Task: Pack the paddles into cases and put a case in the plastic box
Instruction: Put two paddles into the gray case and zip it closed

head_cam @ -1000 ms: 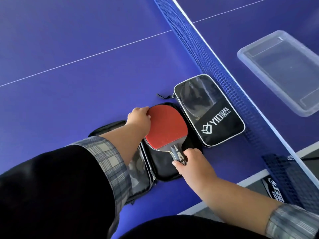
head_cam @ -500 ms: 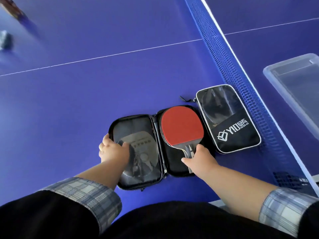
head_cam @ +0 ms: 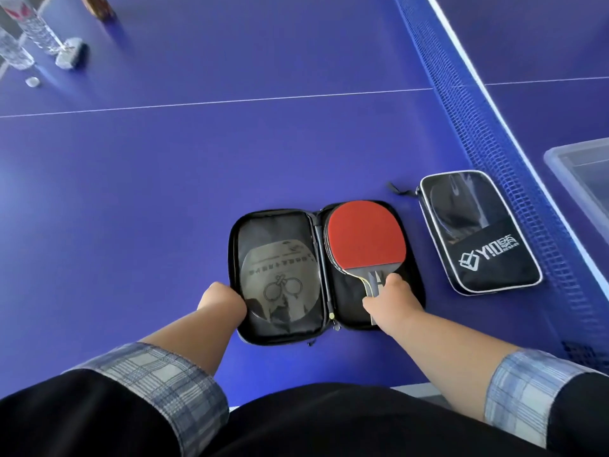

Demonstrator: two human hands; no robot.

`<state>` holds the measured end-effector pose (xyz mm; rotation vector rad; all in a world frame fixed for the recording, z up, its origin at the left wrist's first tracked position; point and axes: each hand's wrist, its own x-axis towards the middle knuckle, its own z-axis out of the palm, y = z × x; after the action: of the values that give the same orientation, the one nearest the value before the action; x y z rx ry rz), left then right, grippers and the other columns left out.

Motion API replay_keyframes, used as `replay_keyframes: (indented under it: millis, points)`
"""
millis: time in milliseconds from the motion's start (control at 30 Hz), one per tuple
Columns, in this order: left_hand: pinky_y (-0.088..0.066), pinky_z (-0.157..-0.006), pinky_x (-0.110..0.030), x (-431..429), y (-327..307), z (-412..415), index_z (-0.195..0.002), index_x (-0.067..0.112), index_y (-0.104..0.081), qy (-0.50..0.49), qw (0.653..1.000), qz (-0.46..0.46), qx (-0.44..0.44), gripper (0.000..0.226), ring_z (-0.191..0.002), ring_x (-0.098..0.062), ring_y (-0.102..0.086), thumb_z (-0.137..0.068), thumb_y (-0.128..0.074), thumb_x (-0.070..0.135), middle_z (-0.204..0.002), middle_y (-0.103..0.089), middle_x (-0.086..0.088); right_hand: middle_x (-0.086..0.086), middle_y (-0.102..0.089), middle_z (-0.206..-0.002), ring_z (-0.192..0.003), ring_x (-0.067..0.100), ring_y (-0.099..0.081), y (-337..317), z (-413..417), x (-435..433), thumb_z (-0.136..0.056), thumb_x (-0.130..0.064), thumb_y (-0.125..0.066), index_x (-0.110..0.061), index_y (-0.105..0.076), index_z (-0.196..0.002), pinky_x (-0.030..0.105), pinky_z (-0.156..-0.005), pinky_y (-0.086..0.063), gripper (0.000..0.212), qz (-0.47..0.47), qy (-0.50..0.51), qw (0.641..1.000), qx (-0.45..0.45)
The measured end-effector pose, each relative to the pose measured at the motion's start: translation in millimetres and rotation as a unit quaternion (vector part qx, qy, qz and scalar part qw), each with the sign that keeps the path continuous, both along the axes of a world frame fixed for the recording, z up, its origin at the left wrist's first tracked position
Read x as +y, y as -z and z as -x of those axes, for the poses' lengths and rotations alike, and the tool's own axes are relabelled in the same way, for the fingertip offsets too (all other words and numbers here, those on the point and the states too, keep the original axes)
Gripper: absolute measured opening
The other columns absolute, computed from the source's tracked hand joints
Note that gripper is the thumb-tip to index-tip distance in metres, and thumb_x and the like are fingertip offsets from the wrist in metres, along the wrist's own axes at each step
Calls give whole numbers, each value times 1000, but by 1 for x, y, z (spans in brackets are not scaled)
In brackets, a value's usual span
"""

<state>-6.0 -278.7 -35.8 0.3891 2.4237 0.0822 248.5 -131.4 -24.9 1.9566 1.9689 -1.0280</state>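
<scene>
Your open case (head_cam: pixel 280 232) lies flat on the blue desk (head_cam: pixel 164 179), ctr-bottom, both halves facing up. The red paddle (head_cam: pixel 364 237) sits in its right half, handle toward you. Your right grip (head_cam: pixel 392 300) is curled onto the handle, pinching it. The fingertips are hidden under the back of the hand, and most of the handle w/ them. Your left grip (head_cam: pixel 222 301) is closed over the case's left edge, near corner. Its fingers are tucked out of sight, so can't tell how far they wrap. A round gray sheet w/ print shows behind the mesh of the left half; print not legible. The closed case (head_cam: pixel 481 232) lies just right of the open one, apart from it, beside the net (head_cam: pixel 494 136). There's a dark shape behind its clear window, too dim to ID. The plastic box (head_cam: pixel 580 173) is past the net, cut off by the right edge. Top left: clear bottles (head_cam: pixel 19 37), blurred and cropped.
</scene>
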Motion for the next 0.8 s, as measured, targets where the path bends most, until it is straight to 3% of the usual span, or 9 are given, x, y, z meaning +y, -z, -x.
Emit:
replay_keyframes:
  millis: [67,200,533,633,700,800]
  points:
    - [-40,-67,-31,-14,3,15,-68,12,-44,-9,1000,-20,2,27,-75,-28,-48,-94,-50,15,-66,-44,-3,6,-56,-96,-67,24,-59,0,15,-11,-80,-18,-68,-9,-47,-97,28,-48,-39,29,2,3,1000,5]
    - [-38,-49,-25,-45,1,40,-88,5,-64,-49,997,-50,-36,17,-52,-25,-48,-91,-57,20,-66,-56,-7,8,-57,-104,-71,26,-60,2,46,-32,-81,-18,-68,-10,-45,-102,26,-46,-35,32,4,10,1000,10]
    - [-43,-53,-30,-90,-2,79,-112,8,-59,-95,993,-39,-54,28,-62,-25,-54,-96,-53,30,-85,-61,-10,10,-55,-111,-74,26,-58,4,108,-65,-80,-17,-70,-5,-48,-114,26,-46,-38,42,4,-14,1000,15]
    - [-42,-50,-28,-95,-12,85,-108,12,-55,-125,987,-90,-54,23,-62,-24,-53,-93,-53,29,-85,-59,-8,6,-51,-110,-73,21,-57,0,111,-70,-82,-28,-71,-6,-47,-119,27,-48,-37,49,9,-27,999,14]
    - [-42,-51,-28,-95,-23,83,-101,15,-53,-157,974,-154,-59,18,-64,-23,-53,-88,-52,27,-86,-59,-8,6,-54,-107,-75,20,-58,-1,107,-71,-82,-38,-71,-7,-50,-116,29,-55,-42,51,13,-32,999,33]
    - [-42,-50,-29,-87,-46,65,-90,23,-49,-182,945,-262,-74,10,-64,-22,-53,-81,-47,27,-86,-60,-5,6,-62,-118,-97,23,-62,0,91,-71,-82,-47,-69,-12,-54,-123,36,-80,-48,56,41,6,994,105]
